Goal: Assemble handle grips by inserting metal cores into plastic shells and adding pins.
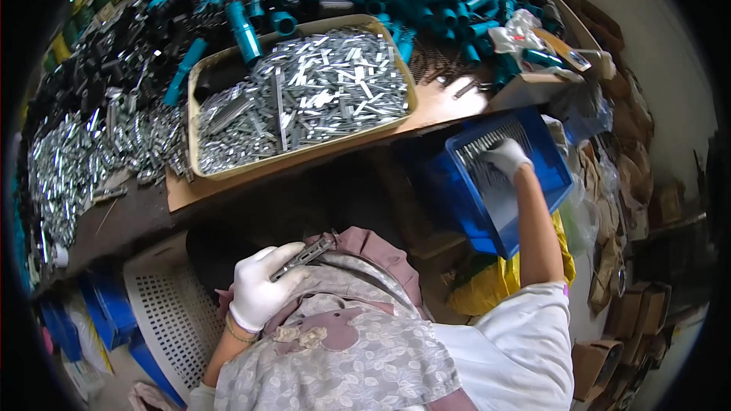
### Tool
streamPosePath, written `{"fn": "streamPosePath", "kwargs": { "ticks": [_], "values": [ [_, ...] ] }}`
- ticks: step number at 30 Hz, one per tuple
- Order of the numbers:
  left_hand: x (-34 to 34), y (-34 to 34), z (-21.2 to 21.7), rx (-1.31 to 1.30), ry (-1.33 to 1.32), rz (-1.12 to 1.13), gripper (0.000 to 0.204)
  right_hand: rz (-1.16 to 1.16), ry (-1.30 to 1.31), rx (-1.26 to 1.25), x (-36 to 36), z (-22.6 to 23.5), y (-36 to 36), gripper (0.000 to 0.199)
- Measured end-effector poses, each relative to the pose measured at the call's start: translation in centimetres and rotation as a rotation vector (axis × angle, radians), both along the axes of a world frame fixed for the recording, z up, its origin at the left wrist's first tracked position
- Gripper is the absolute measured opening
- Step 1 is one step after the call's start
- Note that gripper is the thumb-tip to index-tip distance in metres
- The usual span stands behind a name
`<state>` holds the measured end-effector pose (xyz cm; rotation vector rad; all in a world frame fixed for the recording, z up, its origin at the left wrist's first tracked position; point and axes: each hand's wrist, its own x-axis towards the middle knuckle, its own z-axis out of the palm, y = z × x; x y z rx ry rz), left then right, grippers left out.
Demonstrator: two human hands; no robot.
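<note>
While the metal bracket (303, 256) sits gripped in the left hand (261, 287) over the lap, long axis pointing up-right, the right hand (505, 157) reaches into the blue bin (552, 156), fingers curled on metal strips (487, 139); grip unclear. Tan tray (304, 156) on bench (449, 103).

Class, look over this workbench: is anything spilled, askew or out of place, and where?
Yes. Loose silver metal pieces lie heaped on the bench left of the tan tray, not in it. A teal tube rests across the tray's rim. The left hand holds a metal strip; the right hand reaches into the tilted blue bin.
</note>
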<state>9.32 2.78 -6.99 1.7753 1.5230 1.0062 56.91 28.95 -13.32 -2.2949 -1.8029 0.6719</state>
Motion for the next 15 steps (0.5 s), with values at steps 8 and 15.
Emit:
{"fn": "streamPosePath", "kwargs": {
  "ticks": [8, 15],
  "values": [
    [-1.3, -0.5, -0.5, -0.051, -0.063, 0.064, 0.039, -0.035, 1.331, 0.256, -13.8, 12.0, -11.5, 0.015],
    [-1.1, -1.6, 2.1, 0.008, -0.113, 0.234, 0.051, 0.135, 1.790, -0.454, -28.8, 5.1, -19.6, 0.022]
  ]
}}
